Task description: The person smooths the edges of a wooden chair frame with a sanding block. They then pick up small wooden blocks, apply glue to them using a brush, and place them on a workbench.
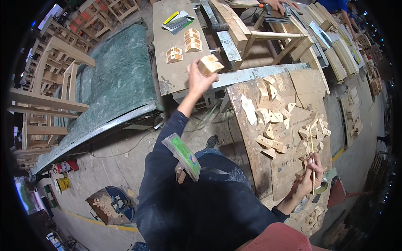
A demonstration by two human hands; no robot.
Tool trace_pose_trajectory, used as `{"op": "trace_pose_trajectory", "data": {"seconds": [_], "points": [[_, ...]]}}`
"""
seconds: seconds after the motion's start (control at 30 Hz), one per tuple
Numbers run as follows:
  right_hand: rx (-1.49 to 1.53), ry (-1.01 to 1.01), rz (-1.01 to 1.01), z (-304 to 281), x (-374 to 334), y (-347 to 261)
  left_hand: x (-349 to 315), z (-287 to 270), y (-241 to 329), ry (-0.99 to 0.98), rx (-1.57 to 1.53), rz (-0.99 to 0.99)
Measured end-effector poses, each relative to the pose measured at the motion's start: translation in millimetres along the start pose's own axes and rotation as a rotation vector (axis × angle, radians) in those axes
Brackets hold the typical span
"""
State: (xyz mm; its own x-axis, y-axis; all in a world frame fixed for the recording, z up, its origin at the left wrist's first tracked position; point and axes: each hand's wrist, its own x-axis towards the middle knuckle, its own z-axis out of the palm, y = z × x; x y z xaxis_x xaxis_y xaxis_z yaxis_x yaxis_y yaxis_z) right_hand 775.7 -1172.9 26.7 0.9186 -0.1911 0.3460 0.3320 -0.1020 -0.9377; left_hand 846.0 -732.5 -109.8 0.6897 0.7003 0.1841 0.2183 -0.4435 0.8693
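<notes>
My left hand [198,79] is closed around a pair of small pale wooden blocks [210,65], held near the front edge of a grey-brown bench top [164,69]. Beyond it on that bench stand rows of similar wooden blocks [193,40] with orange marks on their faces. Off to the right, my right hand [309,175] pinches a thin, light-coloured stick [312,144], which points away from me. Whether its tip carries anything is too small to tell. Under and beyond this hand, loose wooden corner blocks [272,113] with drilled holes lie in a pile on a cardboard-covered table [282,165].
A green can [323,185] sits beside my right hand. Flat tools and a yellow-handled item [178,21] lie on the far bench. A green-covered table [115,67] stands left, with wooden frames [50,102] beyond. At the top, another person's hand [274,4] is near a clamped frame.
</notes>
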Motion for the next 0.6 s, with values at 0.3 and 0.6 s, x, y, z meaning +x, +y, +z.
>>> {"op": "trace_pose_trajectory", "data": {"seconds": [0.3,0.6], "points": [[-0.058,0.007,0.064,25,16,11,78,-6,-89,-0.086,0.523,0.354],[-0.096,0.103,0.083,6,10,7,96,8,-37,0.002,0.862,0.352]]}}
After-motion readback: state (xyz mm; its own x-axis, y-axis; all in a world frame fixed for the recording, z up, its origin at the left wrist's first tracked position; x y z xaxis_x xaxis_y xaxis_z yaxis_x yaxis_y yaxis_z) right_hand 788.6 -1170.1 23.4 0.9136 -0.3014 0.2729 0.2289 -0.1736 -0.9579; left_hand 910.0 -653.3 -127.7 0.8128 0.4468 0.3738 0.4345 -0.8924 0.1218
